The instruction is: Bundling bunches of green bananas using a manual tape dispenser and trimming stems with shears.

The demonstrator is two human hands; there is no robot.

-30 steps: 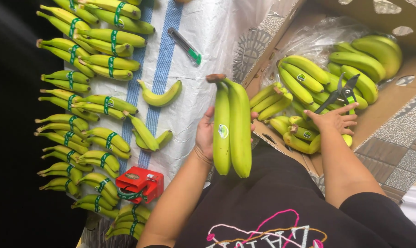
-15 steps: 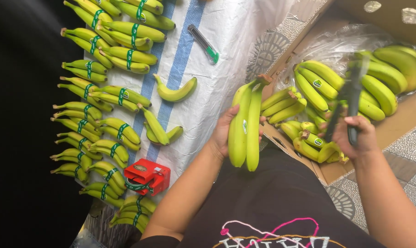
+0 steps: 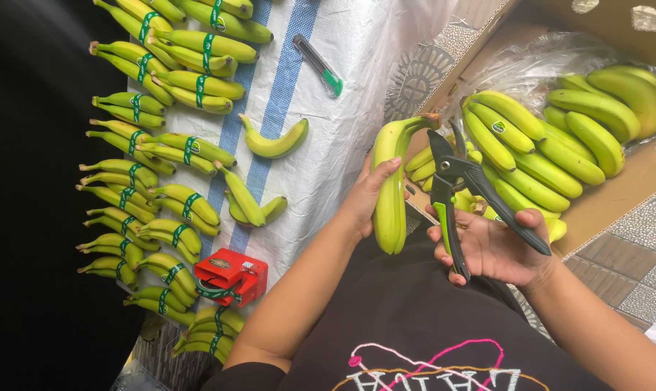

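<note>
The left hand (image 3: 367, 199) is grasping a banana bunch (image 3: 391, 185); the right hand (image 3: 494, 246) clenches the open shears (image 3: 462, 185). Blades so near the thumb could cut it.

One pair of pruning shears (image 3: 472, 199), one red tape dispenser (image 3: 231, 276), one utility knife (image 3: 318, 65), three loose bananas (image 3: 273, 143)

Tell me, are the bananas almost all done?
Many taped bunches already lie in rows on the white sheet. Right now the left hand holds a small bunch while the right hand brings open pruning shears to its stem. The cardboard box still holds plenty of untaped bananas.
</note>
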